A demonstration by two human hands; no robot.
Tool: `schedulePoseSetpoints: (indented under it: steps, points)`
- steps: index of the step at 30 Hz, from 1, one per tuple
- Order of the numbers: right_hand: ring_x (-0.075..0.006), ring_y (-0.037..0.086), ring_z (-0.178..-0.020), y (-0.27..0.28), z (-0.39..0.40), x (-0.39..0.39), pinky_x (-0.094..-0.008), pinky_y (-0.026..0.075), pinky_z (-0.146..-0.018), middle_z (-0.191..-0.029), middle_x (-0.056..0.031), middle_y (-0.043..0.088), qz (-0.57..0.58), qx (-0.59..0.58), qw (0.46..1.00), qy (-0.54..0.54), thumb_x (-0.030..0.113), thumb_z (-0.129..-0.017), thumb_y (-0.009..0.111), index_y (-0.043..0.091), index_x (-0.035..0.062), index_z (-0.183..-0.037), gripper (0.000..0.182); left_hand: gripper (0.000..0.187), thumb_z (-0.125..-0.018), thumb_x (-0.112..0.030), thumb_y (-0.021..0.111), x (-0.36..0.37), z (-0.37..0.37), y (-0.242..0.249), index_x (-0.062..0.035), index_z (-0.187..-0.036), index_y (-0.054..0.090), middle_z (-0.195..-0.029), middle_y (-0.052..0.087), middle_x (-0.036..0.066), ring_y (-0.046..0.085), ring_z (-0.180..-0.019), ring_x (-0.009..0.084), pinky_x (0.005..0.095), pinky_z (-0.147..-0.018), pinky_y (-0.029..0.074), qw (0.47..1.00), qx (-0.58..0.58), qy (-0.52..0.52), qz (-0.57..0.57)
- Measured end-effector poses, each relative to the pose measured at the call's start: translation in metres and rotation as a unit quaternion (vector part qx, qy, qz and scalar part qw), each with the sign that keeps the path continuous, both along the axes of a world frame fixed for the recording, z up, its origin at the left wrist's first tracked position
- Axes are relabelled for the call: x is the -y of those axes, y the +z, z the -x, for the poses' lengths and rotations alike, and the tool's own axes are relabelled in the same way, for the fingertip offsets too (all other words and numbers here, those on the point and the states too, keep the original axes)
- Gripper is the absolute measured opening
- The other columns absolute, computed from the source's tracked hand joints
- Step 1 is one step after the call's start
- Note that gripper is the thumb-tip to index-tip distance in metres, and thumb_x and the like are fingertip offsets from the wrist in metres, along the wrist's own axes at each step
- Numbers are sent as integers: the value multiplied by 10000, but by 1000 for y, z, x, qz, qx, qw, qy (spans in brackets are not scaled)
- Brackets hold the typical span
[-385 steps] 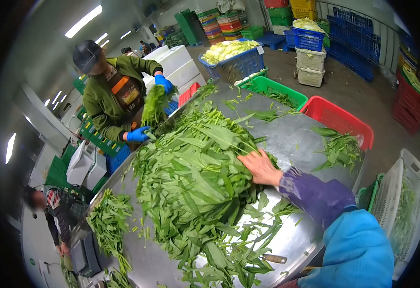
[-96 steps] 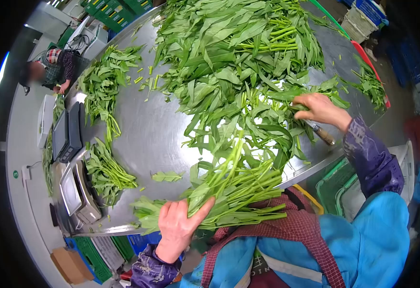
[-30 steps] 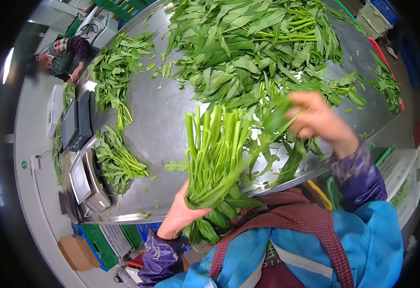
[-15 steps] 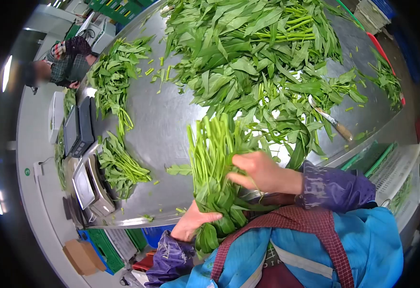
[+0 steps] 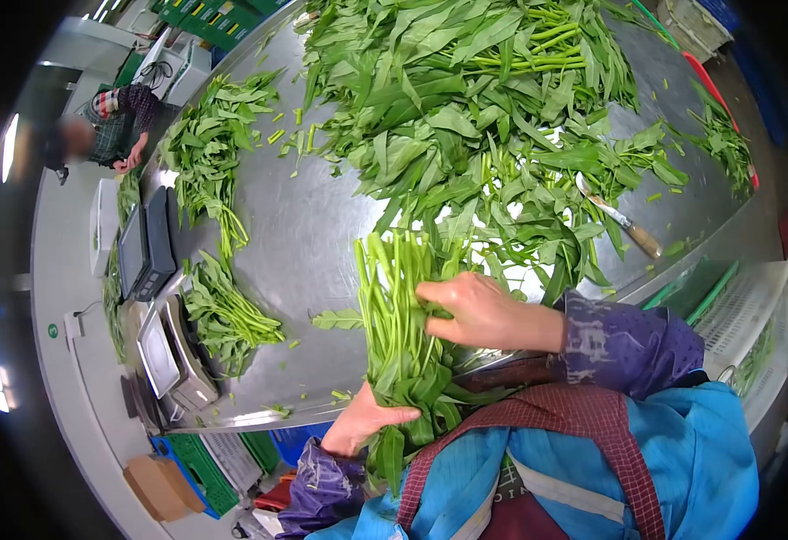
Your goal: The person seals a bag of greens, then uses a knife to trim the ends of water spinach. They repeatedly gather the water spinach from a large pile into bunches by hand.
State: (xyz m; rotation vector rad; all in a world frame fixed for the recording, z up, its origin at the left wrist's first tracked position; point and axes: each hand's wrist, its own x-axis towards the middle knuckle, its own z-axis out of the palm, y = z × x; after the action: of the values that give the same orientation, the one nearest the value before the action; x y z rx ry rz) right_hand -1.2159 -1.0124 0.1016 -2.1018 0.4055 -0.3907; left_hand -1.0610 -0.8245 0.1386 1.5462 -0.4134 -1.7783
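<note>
A bunch of leafy green stems [image 5: 398, 301] is held upright near the table's front edge, cut ends pointing away from me. My left hand [image 5: 367, 420] is wrapped round its leafy lower part, the thumb across the leaves. At the stems' right side my right hand [image 5: 479, 310] has its fingers bent and pressed against the bunch; whether it pinches a stem is hidden. Beyond lies a large pile of the same greens [image 5: 466, 99]. A knife with a wooden handle [image 5: 643, 239] rests on the metal table [image 5: 286, 202] to the right.
Smaller bunches [image 5: 232, 310] lie at the left, beside a dark scale [image 5: 148, 243] and a light scale [image 5: 178, 355]. Another person [image 5: 120, 126] stands at the far left. A white basket [image 5: 754, 315] is at the right, and a green crate [image 5: 205, 468] below the table.
My right hand has shifted slightly left along the bunch. The bunch's stem ends have moved a little toward me. The other person's arms have moved closer to the greens beside them.
</note>
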Motion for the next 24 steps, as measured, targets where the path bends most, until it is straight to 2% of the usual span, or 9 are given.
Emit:
schedulePoseSetpoints:
  steps: [3, 5, 7, 9, 11, 15, 21, 23, 24]
  points:
    - [-140, 501, -481, -7, 1, 14, -283, 396, -442, -592, -63, 488, 31, -1, 999, 24, 195, -808, 575, 472, -7, -1059, 339, 762, -647, 19, 730, -2, -1, 0, -29, -1304, 347, -1193, 509, 69, 495, -1086, 191, 313, -930, 393, 1000, 4, -7, -1]
    - [-89, 473, -473, 19, 9, 31, -230, 365, -411, -662, -12, 519, -380, -9, 924, -40, 197, -860, 521, 481, 1, -1040, 270, 753, -658, 13, 727, -10, -5, -4, -27, -1305, 343, -1198, 505, 68, 491, -1087, 187, 311, -926, 394, 999, -1, 32, -15]
    - [-44, 441, -471, 39, 28, 58, -193, 324, -392, -693, 33, 509, -532, 76, 835, -119, 225, -886, 505, 489, 10, -1018, 253, 747, -662, 15, 725, -13, -8, -7, -25, -1303, 345, -1197, 506, 67, 489, -1089, 186, 312, -927, 394, 999, -1, 32, -16]
    - [-43, 427, -467, 27, 27, 62, -193, 314, -382, -648, 26, 486, -535, 119, 829, -113, 269, -869, 539, 501, 15, -981, 280, 740, -665, 17, 723, -12, -8, -5, -24, -1301, 348, -1197, 507, 66, 486, -1091, 186, 312, -928, 395, 999, 1, 28, -16]
    - [-103, 431, -455, 26, 17, 52, -276, 348, -401, -584, -9, 496, -354, -44, 923, -144, 372, -824, 581, 554, 6, -749, 374, 738, -650, 20, 737, -5, -5, -1, -22, -1287, 367, -1189, 513, 66, 486, -1090, 186, 315, -930, 393, 999, 39, 6, 1]
    - [-210, 494, -522, 8, 0, 34, -368, 404, -508, -559, -152, 505, -156, -81, 977, -124, 369, -780, 584, 541, -61, -716, 437, 753, -650, 5, 744, 2, 1, 3, -11, -1295, 355, -1236, 475, 74, 435, -1138, 177, 316, -975, 338, 999, 30, -15, 14]
    - [-105, 375, -440, 12, 9, 45, -299, 314, -413, -472, -32, 426, -224, -100, 963, -114, 239, -770, 596, 498, -2, -607, 307, 712, -647, -1, 751, -1, 0, -3, 1, -1262, 392, -1190, 518, 72, 472, -1097, 168, 310, -958, 358, 997, 74, -15, 20]
    - [-83, 445, -524, 25, 16, 54, -271, 344, -426, -616, 4, 518, -481, -71, 864, -133, 185, -744, 615, 544, 40, -674, 176, 712, -648, 5, 747, -3, -3, -4, -1, -1264, 391, -1194, 515, 69, 472, -1096, 165, 309, -958, 358, 996, 80, -1, 29]
    - [-82, 446, -565, 28, 32, 65, -251, 357, -483, -641, 15, 493, -480, 77, 869, -89, 180, -769, 598, 562, 74, -722, 121, 710, -651, 4, 740, -4, -4, -2, -7, -1268, 388, -1195, 513, 65, 474, -1099, 166, 305, -951, 363, 997, 76, 12, 10]
